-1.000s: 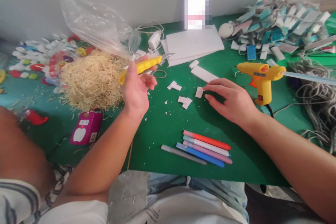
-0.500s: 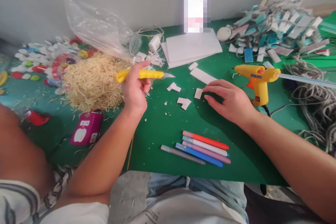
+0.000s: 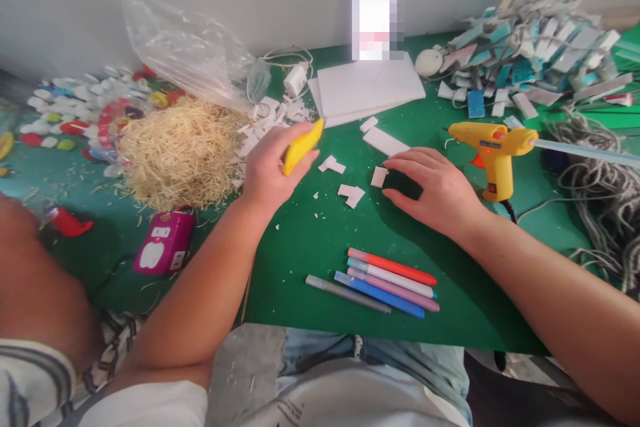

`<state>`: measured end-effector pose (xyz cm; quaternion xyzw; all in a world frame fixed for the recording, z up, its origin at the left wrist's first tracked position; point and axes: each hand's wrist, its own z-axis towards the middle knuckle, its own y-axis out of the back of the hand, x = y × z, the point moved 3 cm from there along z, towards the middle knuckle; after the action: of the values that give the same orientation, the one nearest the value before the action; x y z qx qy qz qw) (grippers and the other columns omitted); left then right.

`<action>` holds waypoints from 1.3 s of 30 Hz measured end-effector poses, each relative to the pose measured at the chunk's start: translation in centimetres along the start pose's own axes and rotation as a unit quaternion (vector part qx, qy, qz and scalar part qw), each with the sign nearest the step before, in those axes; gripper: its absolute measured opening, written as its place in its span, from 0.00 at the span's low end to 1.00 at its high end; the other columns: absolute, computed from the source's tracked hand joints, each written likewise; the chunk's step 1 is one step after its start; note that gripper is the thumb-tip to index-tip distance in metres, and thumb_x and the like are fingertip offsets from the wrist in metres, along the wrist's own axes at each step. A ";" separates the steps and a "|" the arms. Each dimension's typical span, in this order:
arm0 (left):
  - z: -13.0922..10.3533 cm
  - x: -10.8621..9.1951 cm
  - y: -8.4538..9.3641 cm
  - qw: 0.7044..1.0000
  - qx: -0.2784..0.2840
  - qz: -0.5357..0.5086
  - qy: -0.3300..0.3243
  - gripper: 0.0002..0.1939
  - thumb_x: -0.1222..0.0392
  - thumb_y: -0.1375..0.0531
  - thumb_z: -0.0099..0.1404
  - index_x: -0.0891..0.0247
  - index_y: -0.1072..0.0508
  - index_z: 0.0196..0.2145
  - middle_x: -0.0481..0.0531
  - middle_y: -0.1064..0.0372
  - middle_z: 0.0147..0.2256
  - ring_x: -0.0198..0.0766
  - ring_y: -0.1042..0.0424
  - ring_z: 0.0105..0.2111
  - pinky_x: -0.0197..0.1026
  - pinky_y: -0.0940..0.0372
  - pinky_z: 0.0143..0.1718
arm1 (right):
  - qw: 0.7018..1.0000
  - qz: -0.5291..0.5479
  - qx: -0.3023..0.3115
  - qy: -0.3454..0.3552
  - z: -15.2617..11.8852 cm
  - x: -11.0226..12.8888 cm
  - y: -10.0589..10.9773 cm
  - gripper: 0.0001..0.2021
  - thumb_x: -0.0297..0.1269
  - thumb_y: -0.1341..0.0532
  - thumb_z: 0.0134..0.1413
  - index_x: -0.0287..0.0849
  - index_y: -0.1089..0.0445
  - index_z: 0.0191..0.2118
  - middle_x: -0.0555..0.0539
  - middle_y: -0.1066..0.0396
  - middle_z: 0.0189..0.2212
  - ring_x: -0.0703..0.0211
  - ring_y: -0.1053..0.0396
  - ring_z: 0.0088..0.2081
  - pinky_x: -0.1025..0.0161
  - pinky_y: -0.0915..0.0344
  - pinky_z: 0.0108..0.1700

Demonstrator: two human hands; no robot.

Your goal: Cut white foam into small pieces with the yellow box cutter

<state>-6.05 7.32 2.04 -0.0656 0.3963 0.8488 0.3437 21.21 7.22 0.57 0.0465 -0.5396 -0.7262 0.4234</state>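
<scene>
My left hand (image 3: 273, 163) is closed around a yellow utility knife (image 3: 303, 145), held above the green table left of the middle. Its blade does not show. Just right of a small white foam piece (image 3: 379, 177), my right hand (image 3: 435, 187) hovers with thumb and fingers apart. The index fingertip lies at that piece's edge; whether it touches I cannot tell. Behind these fingers lies a white foam strip (image 3: 385, 141). Two small groups of cut white pieces, one farther back (image 3: 332, 164) and one nearer (image 3: 352, 195), lie between my hands.
A yellow glue gun (image 3: 495, 153) stands at right, its red light on. Several markers (image 3: 393, 275) lie in front. Behind are white foam sheets (image 3: 370, 88); at left, straw (image 3: 180, 153) and a purple power socket (image 3: 165, 241). Another person's limb (image 3: 45, 273) enters at left.
My left hand has turned the knife, so its yellow body tilts up and away and the blade has gone from sight. White scraps behind that hand show more. My right hand has shifted slightly left.
</scene>
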 end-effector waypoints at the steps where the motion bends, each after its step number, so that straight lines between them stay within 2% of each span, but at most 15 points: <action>1: 0.1 -0.1 -0.1 0.998 0.047 0.015 -0.026 0.13 0.54 0.37 0.69 0.54 0.23 0.51 0.52 0.22 0.46 0.43 0.21 0.43 0.46 0.25 0.45 | 1.000 0.000 0.005 0.002 0.1 0.0 -0.2 0.17 0.36 0.36 0.58 0.43 0.23 0.53 0.37 0.20 0.49 0.39 0.25 0.53 0.37 0.27 0.57; 3: 0.2 -0.2 -0.2 0.990 0.123 0.041 -0.054 0.13 0.58 0.41 0.71 0.53 0.22 0.51 0.53 0.24 0.51 0.42 0.21 0.42 0.45 0.25 0.44 | 1.000 -0.001 0.013 0.006 0.4 0.0 -0.6 0.18 0.36 0.36 0.58 0.42 0.24 0.54 0.37 0.21 0.50 0.39 0.25 0.54 0.37 0.29 0.58; 5: 0.3 0.0 -0.1 0.983 0.166 0.061 -0.058 0.15 0.62 0.45 0.71 0.53 0.22 0.50 0.53 0.26 0.55 0.42 0.21 0.46 0.44 0.25 0.46 | 1.000 -0.004 0.020 0.015 0.6 0.0 -1.0 0.17 0.35 0.38 0.59 0.42 0.24 0.53 0.37 0.21 0.49 0.41 0.25 0.53 0.39 0.28 0.57; 10: 0.4 0.7 0.4 0.975 0.201 0.083 -0.048 0.14 0.61 0.41 0.68 0.55 0.22 0.49 0.55 0.27 0.56 0.47 0.23 0.52 0.48 0.26 0.52 | 0.999 -0.014 0.025 0.020 0.8 0.3 -1.2 0.15 0.32 0.41 0.61 0.43 0.23 0.51 0.38 0.20 0.45 0.43 0.24 0.50 0.40 0.28 0.56; 16: -0.1 1.6 0.7 0.960 0.250 0.123 0.006 0.13 0.60 0.40 0.64 0.56 0.20 0.44 0.54 0.26 0.56 0.48 0.21 0.46 0.49 0.25 0.44 | 0.999 -0.049 0.014 0.012 0.3 0.3 -0.6 0.15 0.31 0.40 0.59 0.40 0.22 0.50 0.37 0.20 0.45 0.42 0.25 0.50 0.41 0.29 0.57; 20: 0.1 1.4 0.7 0.966 0.230 0.114 -0.021 0.07 0.57 0.36 0.62 0.55 0.20 0.37 0.54 0.21 0.46 0.54 0.22 0.48 0.58 0.28 0.51 | 0.999 -0.043 0.022 -0.008 0.1 0.0 -0.4 0.15 0.31 0.40 0.58 0.43 0.22 0.50 0.38 0.21 0.45 0.40 0.25 0.50 0.39 0.30 0.56; 22: 0.2 0.8 0.3 0.971 0.212 0.098 -0.047 0.06 0.57 0.37 0.63 0.55 0.20 0.38 0.54 0.20 0.44 0.55 0.24 0.51 0.60 0.30 0.56 | 0.999 -0.048 0.022 -0.005 0.1 0.1 -0.4 0.15 0.32 0.40 0.59 0.43 0.22 0.49 0.38 0.21 0.45 0.41 0.25 0.50 0.39 0.30 0.56; 27: -0.1 -1.0 -1.7 0.972 0.195 0.067 -0.112 0.14 0.64 0.43 0.70 0.58 0.21 0.49 0.56 0.22 0.52 0.49 0.25 0.55 0.56 0.30 0.58 | 0.998 -0.044 0.013 0.034 0.2 0.7 -0.4 0.14 0.34 0.38 0.59 0.41 0.22 0.50 0.37 0.21 0.48 0.42 0.26 0.52 0.41 0.30 0.58; 31: -0.2 -1.5 -3.0 0.964 0.199 0.066 -0.161 0.14 0.67 0.45 0.71 0.63 0.21 0.48 0.57 0.20 0.44 0.47 0.23 0.48 0.53 0.28 0.52 | 0.995 -0.021 0.004 0.095 0.4 1.6 -0.7 0.16 0.33 0.38 0.61 0.35 0.24 0.52 0.36 0.20 0.48 0.43 0.25 0.50 0.41 0.28 0.56; 34: -0.1 -1.9 -2.9 0.963 0.185 0.086 -0.177 0.13 0.66 0.44 0.71 0.65 0.21 0.47 0.56 0.21 0.39 0.46 0.23 0.44 0.51 0.28 0.48 | 0.991 0.000 0.018 0.130 0.6 2.1 -1.2 0.18 0.31 0.39 0.61 0.32 0.25 0.55 0.34 0.21 0.48 0.44 0.25 0.50 0.43 0.27 0.55; 37: -0.1 -3.0 -2.2 0.967 0.169 0.060 -0.182 0.09 0.66 0.43 0.70 0.63 0.22 0.42 0.56 0.21 0.42 0.46 0.24 0.47 0.51 0.29 0.51 | 0.990 0.007 0.032 0.140 0.6 2.2 -1.5 0.19 0.29 0.40 0.61 0.33 0.27 0.57 0.35 0.21 0.49 0.44 0.25 0.52 0.44 0.27 0.55; 39: -0.4 -3.8 -1.9 0.967 0.180 0.018 -0.177 0.07 0.66 0.42 0.69 0.63 0.24 0.38 0.55 0.21 0.43 0.45 0.23 0.47 0.48 0.28 0.52 | 0.989 0.007 0.039 0.140 0.6 2.1 -1.6 0.19 0.28 0.41 0.62 0.34 0.27 0.57 0.35 0.21 0.48 0.45 0.25 0.52 0.44 0.28 0.56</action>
<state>-2.04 5.89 2.01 0.1558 0.4767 0.7674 0.3996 18.62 6.39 0.30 0.1607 -0.5031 -0.6882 0.4975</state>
